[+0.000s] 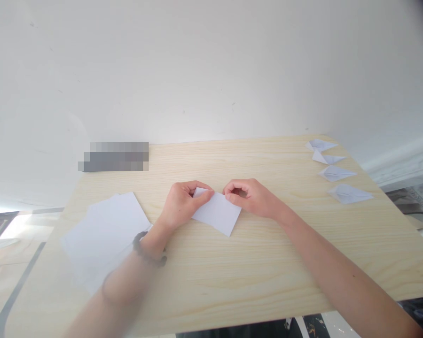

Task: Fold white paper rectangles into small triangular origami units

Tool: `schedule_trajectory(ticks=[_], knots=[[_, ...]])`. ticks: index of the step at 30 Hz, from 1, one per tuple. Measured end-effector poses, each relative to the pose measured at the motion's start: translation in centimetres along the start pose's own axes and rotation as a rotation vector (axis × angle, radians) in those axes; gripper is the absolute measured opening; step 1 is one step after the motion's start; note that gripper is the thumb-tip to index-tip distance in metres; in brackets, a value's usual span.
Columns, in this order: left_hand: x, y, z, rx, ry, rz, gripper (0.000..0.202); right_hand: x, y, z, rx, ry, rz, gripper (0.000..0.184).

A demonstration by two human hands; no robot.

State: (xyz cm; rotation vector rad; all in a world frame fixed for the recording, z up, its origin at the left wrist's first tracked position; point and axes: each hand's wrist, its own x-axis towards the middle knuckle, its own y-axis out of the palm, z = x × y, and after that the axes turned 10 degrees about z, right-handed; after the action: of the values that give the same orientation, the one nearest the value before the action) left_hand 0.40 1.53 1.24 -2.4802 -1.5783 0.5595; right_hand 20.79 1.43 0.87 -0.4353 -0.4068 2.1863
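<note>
A small white sheet of paper (218,213), straight-edged and seemingly folded, is held just over the middle of the table. My left hand (185,202) grips its upper left part, thumb lying on top and fingers behind. At the upper right edge, my right hand (248,197) pinches the paper between thumb and curled fingers. Whether the paper's underside touches the wood cannot be made out. A dark beaded bracelet (150,251) circles my left wrist.
Loose white sheets (105,234) overlap on the left, partly behind my left forearm. Several folded paper shapes (350,193) line the right side of the light wooden table (232,277). A blurred-out dark object (114,159) sits at the back left, before the white wall (211,70).
</note>
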Motion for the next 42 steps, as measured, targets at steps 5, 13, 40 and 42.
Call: schedule_trajectory(ticks=[5,13,40,42], knots=[[0.4,-1.1,0.6,-0.086,-0.049,-0.164,0.033,-0.7,-0.9,-0.9,0.065,-0.016,0.005,0.014],[0.2,-1.1,0.6,-0.097,-0.003,-0.29,0.031,-0.9,-0.5,-1.1,0.14,-0.044,-0.174,0.017],[-0.6,0.7,0.0,0.074,0.04,-0.06,0.021,-0.6,0.6,-0.6,-0.363,-0.24,-0.329,0.019],[-0.5,0.5,0.0,0.084,0.037,-0.06,0.02,-0.7,0.1,-0.7,-0.348,-0.234,-0.324,0.018]])
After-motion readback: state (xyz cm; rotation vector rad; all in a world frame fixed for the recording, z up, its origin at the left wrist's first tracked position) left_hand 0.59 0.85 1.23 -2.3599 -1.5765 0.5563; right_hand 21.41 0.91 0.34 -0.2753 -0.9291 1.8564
